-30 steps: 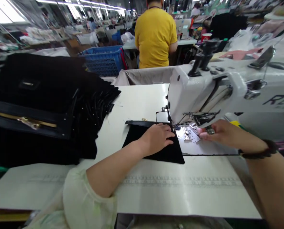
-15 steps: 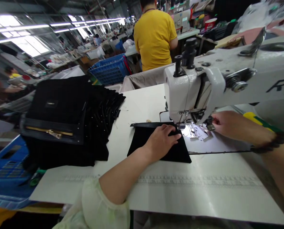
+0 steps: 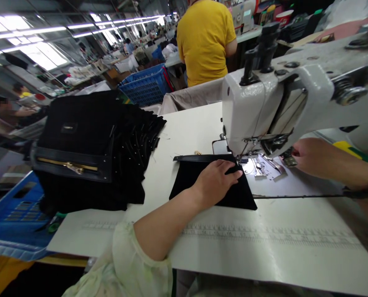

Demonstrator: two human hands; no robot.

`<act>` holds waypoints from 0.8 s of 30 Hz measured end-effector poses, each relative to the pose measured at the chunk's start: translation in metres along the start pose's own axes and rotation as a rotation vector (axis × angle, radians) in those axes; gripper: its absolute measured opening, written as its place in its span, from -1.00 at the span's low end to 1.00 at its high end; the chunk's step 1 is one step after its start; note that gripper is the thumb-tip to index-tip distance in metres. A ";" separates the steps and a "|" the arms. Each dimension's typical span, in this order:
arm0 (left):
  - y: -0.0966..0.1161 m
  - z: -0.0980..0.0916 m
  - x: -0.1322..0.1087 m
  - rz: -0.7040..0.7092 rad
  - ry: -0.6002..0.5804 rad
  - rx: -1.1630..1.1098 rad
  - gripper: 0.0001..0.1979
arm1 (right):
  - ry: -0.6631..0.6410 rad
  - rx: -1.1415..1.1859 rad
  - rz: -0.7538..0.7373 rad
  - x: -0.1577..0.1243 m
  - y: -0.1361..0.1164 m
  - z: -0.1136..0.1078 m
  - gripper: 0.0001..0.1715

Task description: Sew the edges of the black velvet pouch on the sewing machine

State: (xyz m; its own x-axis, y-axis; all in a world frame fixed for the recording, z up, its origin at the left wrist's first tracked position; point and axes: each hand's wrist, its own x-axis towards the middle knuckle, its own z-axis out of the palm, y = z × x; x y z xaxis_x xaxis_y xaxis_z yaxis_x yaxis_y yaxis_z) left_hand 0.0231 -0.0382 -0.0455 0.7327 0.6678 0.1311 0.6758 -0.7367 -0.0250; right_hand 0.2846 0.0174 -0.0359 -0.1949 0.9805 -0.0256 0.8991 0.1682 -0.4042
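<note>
My left hand (image 3: 216, 181) lies palm down with its fingers spread on a black fabric piece (image 3: 187, 181). A dark strip (image 3: 199, 158) runs along the fabric's far edge, with a small gold-coloured zipper pull (image 3: 198, 152) beside it. The fabric's right side reaches the needle area of a white sewing machine (image 3: 242, 111). To the right of the machine's head, my right hand (image 3: 318, 159) has its fingers closed at a small dark metal part (image 3: 289, 160); the fingertips are partly hidden.
A tall stack of black fabric pieces (image 3: 79, 136) with a gold zipper on top stands at the left. Below it is a blue crate (image 3: 13, 231). The white table (image 3: 248, 255) carries a printed ruler. Beyond, a person in a yellow shirt (image 3: 205, 41) sits near another blue crate (image 3: 145, 84).
The view has shifted slightly, so the machine appears larger and farther right. My left hand stays flat on the black fabric, and my right hand stays at the metal part.
</note>
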 end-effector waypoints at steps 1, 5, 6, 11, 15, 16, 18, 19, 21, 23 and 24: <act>0.000 0.000 0.000 0.003 -0.001 0.004 -0.69 | 0.002 0.000 0.007 0.000 0.000 0.000 -0.66; 0.002 -0.002 -0.001 0.005 0.000 0.011 -0.69 | 0.018 -0.005 0.051 0.003 -0.001 0.000 -0.63; 0.002 -0.002 -0.001 0.001 -0.002 0.011 -0.69 | 0.025 -0.008 0.069 0.003 -0.002 0.000 -0.62; 0.001 0.000 -0.001 0.008 0.001 0.016 -0.69 | 0.044 -0.018 0.140 0.003 -0.008 -0.003 -0.66; 0.000 0.003 0.000 0.018 0.013 0.032 -0.70 | -0.002 -0.011 0.167 -0.001 -0.022 -0.009 -0.70; 0.000 0.003 0.000 0.023 0.016 0.040 -0.70 | -0.011 -0.009 0.183 -0.002 -0.025 -0.011 -0.72; 0.000 0.002 0.001 0.032 0.026 0.060 -0.70 | -0.011 -0.008 0.218 -0.004 -0.032 -0.014 -0.79; 0.000 0.002 0.001 0.037 0.032 0.068 -0.71 | 0.005 -0.009 0.230 -0.004 -0.035 -0.015 -0.81; 0.000 0.001 0.000 0.036 0.045 0.073 -0.71 | 0.061 -0.012 0.227 -0.004 -0.038 -0.016 -0.81; 0.000 0.000 0.000 0.025 0.058 0.065 -0.71 | 0.132 -0.009 0.179 -0.005 -0.039 -0.016 -0.76; 0.000 0.001 0.000 0.020 0.066 0.059 -0.72 | 0.177 -0.015 0.128 -0.005 -0.040 -0.016 -0.74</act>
State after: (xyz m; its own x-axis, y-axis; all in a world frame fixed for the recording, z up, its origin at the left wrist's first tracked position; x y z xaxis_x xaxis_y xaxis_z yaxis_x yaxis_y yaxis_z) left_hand 0.0235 -0.0384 -0.0462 0.7406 0.6431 0.1947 0.6660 -0.7409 -0.0866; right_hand 0.2563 0.0071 -0.0052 -0.0076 0.9963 0.0857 0.9182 0.0409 -0.3939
